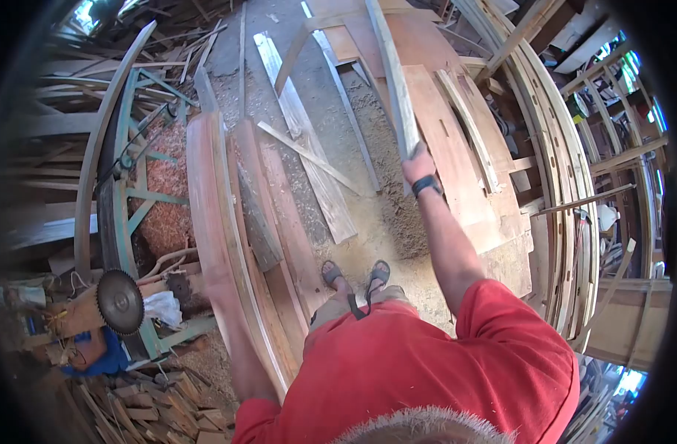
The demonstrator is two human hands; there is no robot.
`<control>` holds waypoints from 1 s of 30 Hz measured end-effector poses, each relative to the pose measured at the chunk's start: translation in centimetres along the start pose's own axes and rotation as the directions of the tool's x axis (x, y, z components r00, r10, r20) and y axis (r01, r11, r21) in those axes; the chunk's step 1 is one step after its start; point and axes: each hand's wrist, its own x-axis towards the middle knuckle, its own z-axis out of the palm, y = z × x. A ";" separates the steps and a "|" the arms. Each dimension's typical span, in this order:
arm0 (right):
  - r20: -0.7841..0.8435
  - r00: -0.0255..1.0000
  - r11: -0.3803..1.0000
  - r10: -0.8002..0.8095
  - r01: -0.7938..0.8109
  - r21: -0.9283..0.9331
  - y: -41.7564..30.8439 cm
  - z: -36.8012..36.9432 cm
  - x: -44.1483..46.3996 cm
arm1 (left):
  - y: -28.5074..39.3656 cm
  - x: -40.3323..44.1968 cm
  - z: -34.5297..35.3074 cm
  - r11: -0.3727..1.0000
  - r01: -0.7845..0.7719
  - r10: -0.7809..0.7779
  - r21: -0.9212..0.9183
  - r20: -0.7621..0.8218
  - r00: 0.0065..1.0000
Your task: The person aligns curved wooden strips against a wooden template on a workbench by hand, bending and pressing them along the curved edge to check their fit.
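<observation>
My right hand (418, 164), with a dark watch on its wrist, is closed around the lower end of a long, narrow wooden board (389, 74). This board reaches away toward the top of the view. Over at the lower left, my left arm extends beside a long reddish plank (207, 170); the hand itself cannot be made out against the wood. Pale boards (301, 126) lie on the floor between the two sides.
A round saw blade (120, 302) stands at the left, by a green metal frame (124, 214) and reddish shavings (167, 185). Offcuts (161, 407) are heaped at lower left. Sawdust (398, 200) covers floor ahead of my feet. Flat panels (449, 155) and long beams (568, 185) lie right.
</observation>
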 end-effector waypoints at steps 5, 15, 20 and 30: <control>-0.039 0.999 0.997 -0.004 0.007 0.074 0.3 2.1 -7.2 | 12.0 -8.6 31.1 0.823 0.567 -0.448 0.036 0.654 0.609; -0.027 0.999 0.937 -0.031 0.039 0.348 1.0 1.3 -18.0 | 15.1 -14.0 45.6 0.863 0.499 -0.284 0.080 0.893 0.349; 0.409 0.898 0.217 0.162 -0.437 0.873 7.0 7.3 -16.4 | 14.7 -13.2 44.2 0.790 0.604 -0.344 0.104 0.891 0.297; 0.341 0.869 0.546 0.360 -0.492 0.678 8.0 7.0 -14.6 | 13.6 -10.3 41.6 0.625 0.743 -0.497 0.237 0.856 0.145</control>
